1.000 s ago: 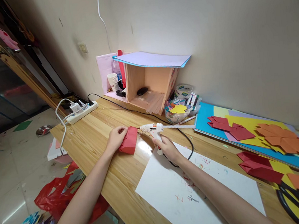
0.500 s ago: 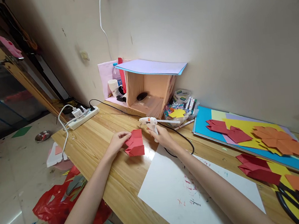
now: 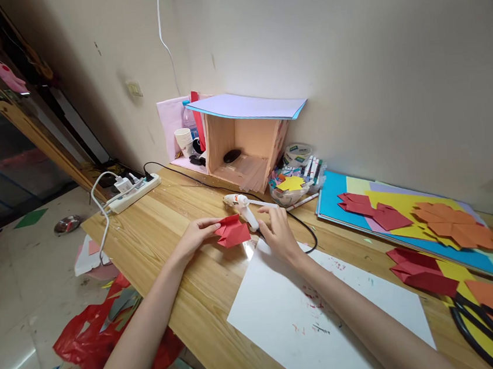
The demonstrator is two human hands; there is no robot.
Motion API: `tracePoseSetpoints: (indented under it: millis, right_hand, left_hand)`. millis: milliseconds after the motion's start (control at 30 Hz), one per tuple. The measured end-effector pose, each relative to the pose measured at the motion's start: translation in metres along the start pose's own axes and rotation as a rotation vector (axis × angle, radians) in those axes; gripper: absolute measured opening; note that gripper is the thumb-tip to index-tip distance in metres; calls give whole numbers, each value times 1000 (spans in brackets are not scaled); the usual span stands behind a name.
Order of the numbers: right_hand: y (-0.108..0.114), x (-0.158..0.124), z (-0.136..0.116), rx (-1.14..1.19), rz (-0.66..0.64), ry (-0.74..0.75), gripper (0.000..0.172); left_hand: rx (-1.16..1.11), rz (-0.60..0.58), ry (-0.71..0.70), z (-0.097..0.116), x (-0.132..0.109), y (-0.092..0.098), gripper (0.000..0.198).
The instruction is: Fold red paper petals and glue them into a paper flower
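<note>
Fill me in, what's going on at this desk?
One person is doing papercraft. The left hand pinches a folded red paper piece over the wooden table. The right hand is beside the handle of a white glue gun, thumb and forefinger apart; whether it touches the handle is hard to tell. A white sheet lies under the right forearm, and coloured paper is stacked farther right.

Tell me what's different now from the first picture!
The right hand let go of the glue gun, which now lies beside it. The left hand moved the red folded paper rightward, keeping hold. The white sheet stayed put.
</note>
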State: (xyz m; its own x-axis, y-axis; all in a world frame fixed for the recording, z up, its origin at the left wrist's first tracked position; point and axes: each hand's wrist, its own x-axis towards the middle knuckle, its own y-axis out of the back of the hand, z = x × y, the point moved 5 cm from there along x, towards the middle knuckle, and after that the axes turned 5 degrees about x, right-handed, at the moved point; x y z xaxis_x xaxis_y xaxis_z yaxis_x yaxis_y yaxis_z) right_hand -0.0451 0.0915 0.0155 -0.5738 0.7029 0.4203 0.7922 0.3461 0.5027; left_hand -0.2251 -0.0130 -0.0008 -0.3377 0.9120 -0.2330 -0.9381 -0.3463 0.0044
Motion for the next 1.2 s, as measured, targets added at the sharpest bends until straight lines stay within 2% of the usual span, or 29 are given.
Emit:
tracePoseSetpoints:
  millis: [67, 133, 233, 433, 600, 800, 933, 1033, 1200]
  right_hand:
    - [2, -12, -6, 96, 0, -22, 18]
    - [-2, -21, -14, 206, -68, -41, 16]
    - [-12, -27, -21, 324, -169, -91, 24]
    - [-22, -32, -19, 439, -212, -224, 26]
    - [-24, -35, -17, 548, -245, -246, 26]
    - [-23, -36, -21, 529, -247, -214, 22]
    - [-23, -36, -21, 505, -255, -193, 21]
    - [-24, -36, -21, 499, -261, -170, 19]
    - [-24, -36, -23, 477, -258, -135, 17]
  left_hand:
    - [-9, -3, 16, -1, 1, -1, 39]
    - [-13, -12, 21, -2, 2, -3, 38]
    - [-4, -24, 5, -1, 2, -6, 37]
    - [70, -63, -19, 6, -3, -13, 40]
    - [109, 12, -33, 10, -4, -15, 40]
    - [192, 102, -76, 10, -7, -17, 44]
    - [123, 119, -145, 11, -8, -20, 54]
    - [35, 100, -73, 6, -8, -22, 61]
    - [-43, 59, 22, -5, -6, -25, 54]
